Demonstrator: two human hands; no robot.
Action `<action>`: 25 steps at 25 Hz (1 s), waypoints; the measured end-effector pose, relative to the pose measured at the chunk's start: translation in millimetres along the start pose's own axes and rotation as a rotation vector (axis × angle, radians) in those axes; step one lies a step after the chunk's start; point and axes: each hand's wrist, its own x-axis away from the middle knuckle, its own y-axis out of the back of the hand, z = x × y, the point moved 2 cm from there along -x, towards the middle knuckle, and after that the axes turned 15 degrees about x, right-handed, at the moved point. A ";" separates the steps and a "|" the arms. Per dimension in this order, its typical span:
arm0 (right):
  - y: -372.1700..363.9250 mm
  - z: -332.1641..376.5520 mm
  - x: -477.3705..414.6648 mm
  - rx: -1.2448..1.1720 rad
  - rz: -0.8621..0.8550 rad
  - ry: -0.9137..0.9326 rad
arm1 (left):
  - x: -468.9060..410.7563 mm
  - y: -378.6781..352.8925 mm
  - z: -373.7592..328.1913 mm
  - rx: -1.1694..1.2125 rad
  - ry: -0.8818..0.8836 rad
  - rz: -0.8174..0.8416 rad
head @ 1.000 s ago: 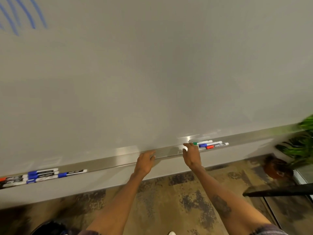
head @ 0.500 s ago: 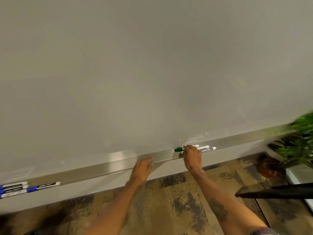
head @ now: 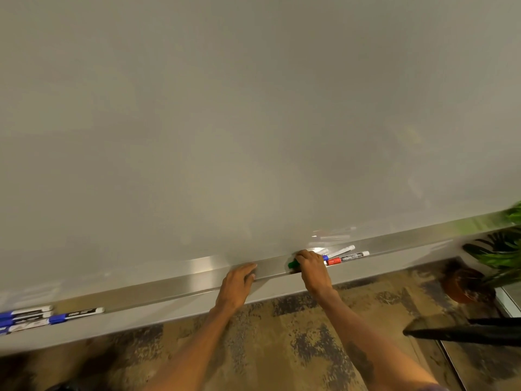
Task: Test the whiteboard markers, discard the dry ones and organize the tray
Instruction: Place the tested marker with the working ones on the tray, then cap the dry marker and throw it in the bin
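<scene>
On the tray, a little right of its middle, the right hand lies over one end of a small bunch, its grip curled down round the green marker. The green cap pokes out on the side toward the tray's middle. The barrel is hidden under the fingers, so I cannot tell how firmly it is clamped. The hold looks meant to lift this one out for a test stroke on the whiteboard just above the tray. The left hand rests at the tray's middle with its grip apart, fingers laid fairly straight on the front lip and holding nothing. It is probably there to steady the lean, and it is near enough to pull the cap next. Just past the right hand, toward the tray's right end, a blue marker, a red marker and a white one lie lengthwise, close together, likely waiting their turn. At the tray's far left end, well apart, a blue set lies in tidy rows, which reads as a sorted group. No bin for dry ones is in view.
</scene>
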 end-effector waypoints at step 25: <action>130.1 251.8 59.7 -0.523 -0.372 0.150 | 91.3 150.0 -29.7 1.202 0.008 -0.398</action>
